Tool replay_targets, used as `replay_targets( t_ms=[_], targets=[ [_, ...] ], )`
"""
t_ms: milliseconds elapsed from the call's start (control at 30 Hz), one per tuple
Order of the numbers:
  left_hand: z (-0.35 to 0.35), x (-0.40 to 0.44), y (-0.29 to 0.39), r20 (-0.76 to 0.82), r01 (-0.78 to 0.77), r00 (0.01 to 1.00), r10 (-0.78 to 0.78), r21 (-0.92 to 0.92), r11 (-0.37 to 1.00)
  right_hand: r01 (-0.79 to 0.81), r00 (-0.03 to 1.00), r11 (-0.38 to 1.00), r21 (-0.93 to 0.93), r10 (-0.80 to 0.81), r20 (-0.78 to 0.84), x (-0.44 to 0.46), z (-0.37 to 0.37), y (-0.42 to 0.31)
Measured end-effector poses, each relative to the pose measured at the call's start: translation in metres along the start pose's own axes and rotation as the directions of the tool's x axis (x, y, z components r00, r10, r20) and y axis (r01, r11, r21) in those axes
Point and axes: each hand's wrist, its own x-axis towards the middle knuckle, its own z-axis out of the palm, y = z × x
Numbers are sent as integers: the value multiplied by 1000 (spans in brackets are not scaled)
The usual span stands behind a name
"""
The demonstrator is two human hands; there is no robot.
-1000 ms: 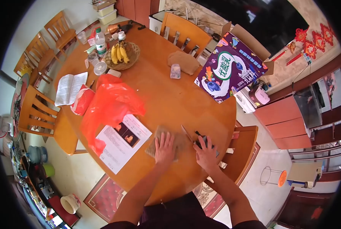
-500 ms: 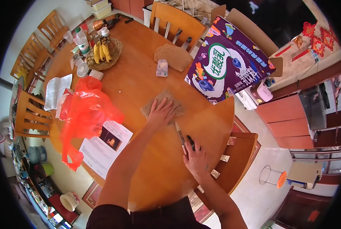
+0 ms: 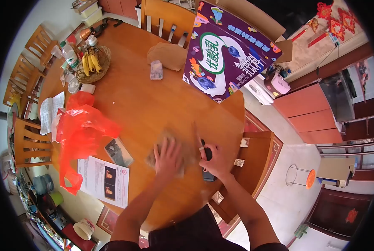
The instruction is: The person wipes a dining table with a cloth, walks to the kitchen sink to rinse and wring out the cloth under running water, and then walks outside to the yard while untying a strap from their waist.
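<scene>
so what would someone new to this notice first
A big purple box at the upper right would probably catch the eye first, then the crumpled red plastic bag on the table at left. Lower down, the left hand lies on a brownish cloth and the right hand holds a knife.

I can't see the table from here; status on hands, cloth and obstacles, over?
Left hand spread on cloth. Right hand gripping knife. Printed sheet and red bag to the left, apart from cloth.

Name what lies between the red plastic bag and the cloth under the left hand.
In the head view, a greyish rectangular item lies on the table between the red plastic bag and the cloth.
</scene>
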Motion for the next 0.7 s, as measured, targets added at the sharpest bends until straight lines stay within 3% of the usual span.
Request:
replay_targets(
  t_ms=[67, 133, 200, 267, 300, 367, 433, 500, 567, 633, 700],
  targets=[
    [2, 74, -7, -199, 165, 966, -165, -16, 986, -279, 959, 885, 373, 240, 149, 1, -20, -8],
    [11, 141, -8, -382, 243, 894, -236, -29, 970, -319, 946, 751, 579, 288, 148, -13, -34, -1],
    [10, 178, 13, -266, 117, 958, -111, 8, 993, -322, 942, 662, 677, 299, 156, -27, -60, -3],
    [3, 173, 62, -68, -129, 989, 131, 35, 991, -271, 935, 573, 773, 347, 71, -48, -82, -5],
    [-4, 148, 85, 62, -306, 951, 304, 35, 951, -244, 934, 542, 804, 354, 45, -56, -92, -5],
    [39, 91, 105, -28, -575, 812, 582, -207, 792, -182, 939, 512, 839, 343, -5, -72, -114, -5],
    [47, 72, 113, -59, -631, 768, 638, -242, 737, -128, 933, 464, 876, 355, -52, -88, -131, -4],
    [50, 86, 124, -62, -618, 779, 623, -239, 749, -63, 915, 461, 885, 380, -132, -97, -141, -2],
    [23, 153, 143, -24, -525, 847, 531, -199, 827, -39, 911, 438, 898, 385, -148, -105, -143, 5],
    [67, 214, 165, -322, -401, 883, 341, -143, 905, -17, 902, 446, 895, 394, -179, -113, -147, 9],
    [67, 236, 178, -269, -367, 904, 331, -95, 925, -36, 905, 447, 894, 393, -160, -118, -151, 12]
  ],
)
